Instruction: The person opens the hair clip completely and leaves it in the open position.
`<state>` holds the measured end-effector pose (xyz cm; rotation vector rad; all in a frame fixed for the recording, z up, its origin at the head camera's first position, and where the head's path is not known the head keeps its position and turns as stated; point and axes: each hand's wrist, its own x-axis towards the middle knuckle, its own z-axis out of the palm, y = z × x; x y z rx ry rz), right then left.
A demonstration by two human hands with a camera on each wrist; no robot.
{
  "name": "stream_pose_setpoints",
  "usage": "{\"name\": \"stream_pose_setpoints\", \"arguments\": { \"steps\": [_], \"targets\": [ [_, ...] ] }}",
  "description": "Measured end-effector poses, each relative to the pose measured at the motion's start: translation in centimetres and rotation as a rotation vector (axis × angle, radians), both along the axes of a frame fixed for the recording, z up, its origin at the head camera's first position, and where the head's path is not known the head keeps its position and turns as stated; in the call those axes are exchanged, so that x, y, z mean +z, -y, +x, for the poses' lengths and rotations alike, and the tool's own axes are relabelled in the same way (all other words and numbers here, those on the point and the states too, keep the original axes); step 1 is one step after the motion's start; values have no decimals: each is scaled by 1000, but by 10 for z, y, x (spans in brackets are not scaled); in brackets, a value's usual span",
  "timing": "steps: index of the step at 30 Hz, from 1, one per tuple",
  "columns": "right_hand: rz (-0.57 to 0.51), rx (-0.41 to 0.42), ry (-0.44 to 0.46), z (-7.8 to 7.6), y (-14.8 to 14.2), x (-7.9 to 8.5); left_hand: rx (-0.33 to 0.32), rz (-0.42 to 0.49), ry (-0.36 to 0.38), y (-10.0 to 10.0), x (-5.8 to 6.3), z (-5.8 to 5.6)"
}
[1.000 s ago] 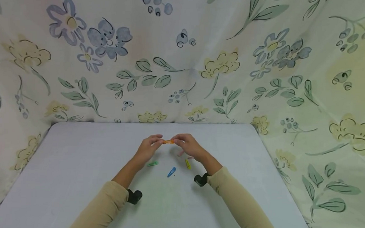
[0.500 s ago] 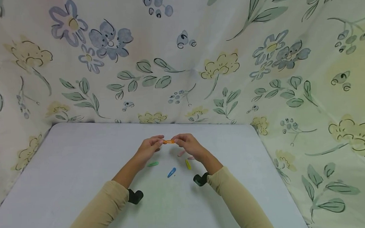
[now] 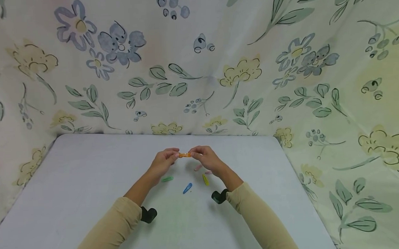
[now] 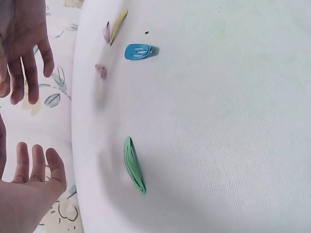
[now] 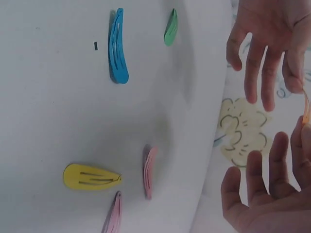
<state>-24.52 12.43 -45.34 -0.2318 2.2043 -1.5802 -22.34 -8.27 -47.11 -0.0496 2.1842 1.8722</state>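
Orange, the hair clip (image 3: 184, 155) was held above the white table (image 3: 89, 172), where you seemed to be working it two-handed; the next move likely called for steady, even pinches. Your left hand (image 3: 161, 163) and right hand (image 3: 207, 159) faced each other, pinching opposite ends, other fingers loosely spread.
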Motion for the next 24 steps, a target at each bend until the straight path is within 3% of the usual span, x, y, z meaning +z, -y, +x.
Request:
{"name": "stream_pose_setpoints", "arguments": {
  "steps": [8, 18, 21, 24],
  "targets": [
    [124, -39, -60, 2, 0, -6, 21, -191, -99, -3, -12, 0],
    [515, 99, -543, 5, 4, -34, -67, -485, -421, -3, -35, 5],
    [610, 136, -633, 6, 6, -40, -97, -555, -489, -2, -42, 5],
    [669, 177, -693, 7, 7, -46, -117, -623, -512, -2, -47, 6]
  ]
}}
